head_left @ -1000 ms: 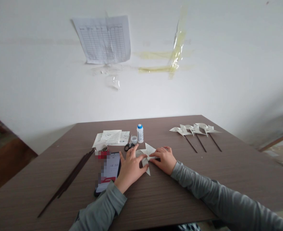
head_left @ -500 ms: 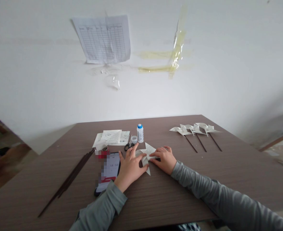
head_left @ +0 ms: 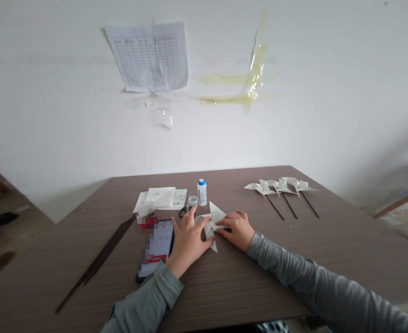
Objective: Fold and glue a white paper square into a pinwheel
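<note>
Touching the paper pinwheel (head_left: 216,213): I see thumb and forefinger of the left hand (head_left: 186,243) spread apart on it; whether they clasp a fold, I cannot tell.
Right hand (head_left: 237,229): thumb and forefinger pinch its right blade.
Pinwheel's place: between both hands on the brown table (head_left: 238,286).
Blue-capped bottle (head_left: 202,192): upright beyond the pinwheel, near a clear cup (head_left: 193,200) and scissors (head_left: 182,212).
Phone (head_left: 159,247): left of the left hand; dark sticks (head_left: 104,252) lie farther left.
Stick-mounted pinwheels (head_left: 284,187): three, far right.

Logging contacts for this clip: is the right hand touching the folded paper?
Touching; in the head view, the right hand has fingertips on the folded paper.
</note>
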The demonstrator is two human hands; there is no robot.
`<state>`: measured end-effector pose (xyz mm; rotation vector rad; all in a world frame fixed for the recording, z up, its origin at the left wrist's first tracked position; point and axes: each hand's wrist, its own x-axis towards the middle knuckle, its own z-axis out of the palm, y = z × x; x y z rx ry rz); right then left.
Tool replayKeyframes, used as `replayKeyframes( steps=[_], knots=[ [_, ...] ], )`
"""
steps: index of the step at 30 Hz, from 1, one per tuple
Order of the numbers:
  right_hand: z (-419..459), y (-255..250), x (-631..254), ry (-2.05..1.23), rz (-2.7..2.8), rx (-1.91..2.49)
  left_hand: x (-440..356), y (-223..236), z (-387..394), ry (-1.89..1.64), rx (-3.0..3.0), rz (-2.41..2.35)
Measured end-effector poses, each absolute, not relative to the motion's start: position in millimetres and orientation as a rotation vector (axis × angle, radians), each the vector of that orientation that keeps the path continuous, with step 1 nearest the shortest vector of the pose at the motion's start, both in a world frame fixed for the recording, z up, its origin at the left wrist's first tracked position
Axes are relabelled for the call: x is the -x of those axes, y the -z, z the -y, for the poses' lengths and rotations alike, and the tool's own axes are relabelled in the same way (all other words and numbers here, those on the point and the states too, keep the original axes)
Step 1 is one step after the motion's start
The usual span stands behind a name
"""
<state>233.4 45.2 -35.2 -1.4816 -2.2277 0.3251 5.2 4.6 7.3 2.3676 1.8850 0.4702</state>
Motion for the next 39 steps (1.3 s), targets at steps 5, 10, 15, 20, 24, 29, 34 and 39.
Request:
replayKeyframes(
  steps=[5, 10, 15, 20, 24, 29, 34, 39],
  knots=[
    [-47, 38, -234, -0.299, 2.227, 1.455, -6, -10, -4, -0.448, -2.356, -1.892],
    [-46, 38, -234, -0.302, 2.241, 1.468, -6, -12, -4, -0.443, -2.36, -1.911],
    [-43, 35, -233, -0.314, 2.246, 1.486, -7, -17, -5, -0.353, -2.307, -1.911],
    [-44, 33, -233, -0.339, 2.247, 1.508, -8, -20, -6, -0.299, -2.281, -1.912],
    [-44, 32, -233, -0.341, 2.25, 1.494, -6, -15, -7, -0.358, -2.297, -1.918],
    [-45, 35, -234, -0.315, 2.246, 1.47, -6, -11, -6, -0.477, -2.345, -1.896],
    [-46, 38, -235, -0.264, 2.253, 1.434, -7, -15, -1, -0.466, -2.343, -1.873],
    [-43, 32, -233, -0.279, 2.269, 1.465, -8, -18, 2, -0.442, -2.33, -1.865]
  ],
)
